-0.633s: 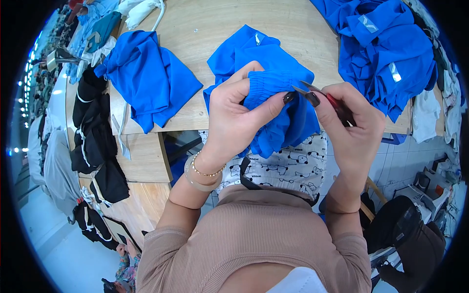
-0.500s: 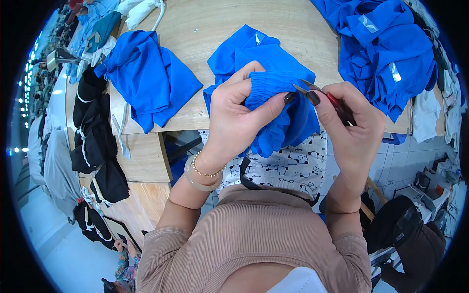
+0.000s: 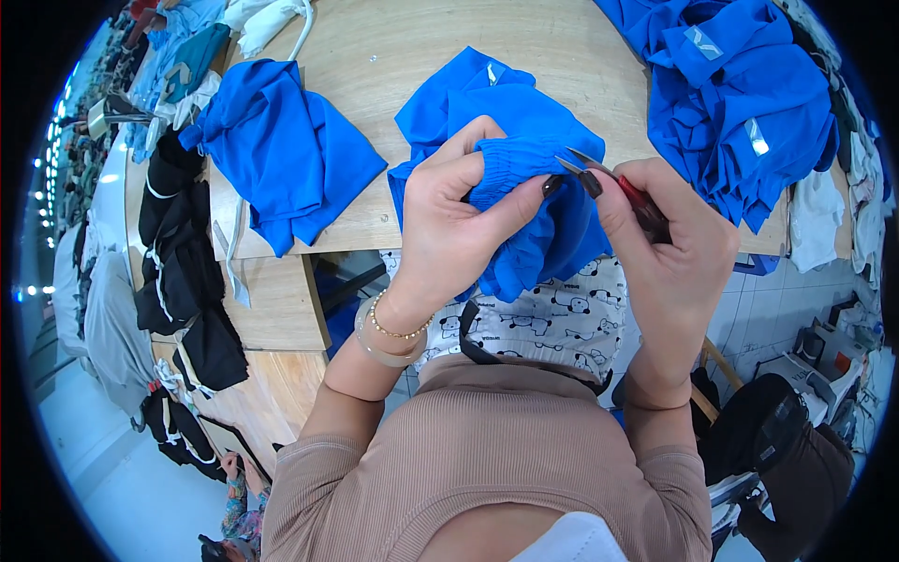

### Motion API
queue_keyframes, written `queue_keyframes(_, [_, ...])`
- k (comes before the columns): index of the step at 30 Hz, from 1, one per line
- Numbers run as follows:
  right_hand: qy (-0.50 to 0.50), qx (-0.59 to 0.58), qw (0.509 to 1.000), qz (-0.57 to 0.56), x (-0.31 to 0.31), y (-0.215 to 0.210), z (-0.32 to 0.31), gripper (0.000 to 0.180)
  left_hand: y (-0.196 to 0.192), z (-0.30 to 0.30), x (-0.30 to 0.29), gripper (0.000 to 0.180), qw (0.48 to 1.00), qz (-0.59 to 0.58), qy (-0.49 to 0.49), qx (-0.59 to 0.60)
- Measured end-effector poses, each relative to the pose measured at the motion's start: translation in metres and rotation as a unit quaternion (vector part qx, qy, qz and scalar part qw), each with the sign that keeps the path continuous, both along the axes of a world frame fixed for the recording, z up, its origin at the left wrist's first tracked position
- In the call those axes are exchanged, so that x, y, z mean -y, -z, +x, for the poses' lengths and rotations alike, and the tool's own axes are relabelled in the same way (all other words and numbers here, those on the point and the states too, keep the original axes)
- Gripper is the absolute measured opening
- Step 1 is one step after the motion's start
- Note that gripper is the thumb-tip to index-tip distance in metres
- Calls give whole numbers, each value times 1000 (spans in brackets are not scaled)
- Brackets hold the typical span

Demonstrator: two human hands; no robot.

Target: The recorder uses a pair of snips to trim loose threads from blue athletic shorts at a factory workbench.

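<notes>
A blue garment (image 3: 487, 103) with a gathered elastic waistband (image 3: 494, 173) is bunched in front of me, partly on the table and partly hanging over its front edge. My left hand (image 3: 459, 211) pinches the waistband between thumb and fingers. Thread snips (image 3: 639, 199) with red on the handle sit in my right hand (image 3: 670, 220), closed around them. Their two pointed blades are slightly apart, with the tips at the waistband's right end beside my left thumb. Any thread between the tips is too small to make out.
Another blue garment (image 3: 281, 155) lies on the wooden table (image 3: 375, 56) at left, and a pile of blue garments (image 3: 740, 103) at right. Black garments (image 3: 178, 244) with white cords hang along the left. A black chair (image 3: 763, 431) stands at lower right; another person (image 3: 239, 506) is at lower left.
The snips and my right hand have shifted very slightly left and up against the waistband. My left hand keeps its pinch almost unmoved.
</notes>
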State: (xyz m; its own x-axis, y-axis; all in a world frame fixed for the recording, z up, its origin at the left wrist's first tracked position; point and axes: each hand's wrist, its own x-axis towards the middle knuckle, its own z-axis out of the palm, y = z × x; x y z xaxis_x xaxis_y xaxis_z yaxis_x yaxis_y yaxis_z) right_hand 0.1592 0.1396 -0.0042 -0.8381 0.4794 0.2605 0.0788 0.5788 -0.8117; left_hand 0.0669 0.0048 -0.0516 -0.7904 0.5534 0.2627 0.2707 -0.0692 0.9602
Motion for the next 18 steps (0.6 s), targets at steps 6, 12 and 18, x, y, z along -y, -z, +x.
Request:
queue_keyframes(6, [-16,-11,1000,20,-2,-2,-1,12,0,0,2,5,997,39,24,67])
queue_keyframes(12, [-77,-24,993,-90,-10,5,-2,9,3,2,2,11,974,140,35,172])
queue_keyframes(18, [-94,-45,985,-139,-11,18,-2,7,-2,8,-2,17,973,123,2,195])
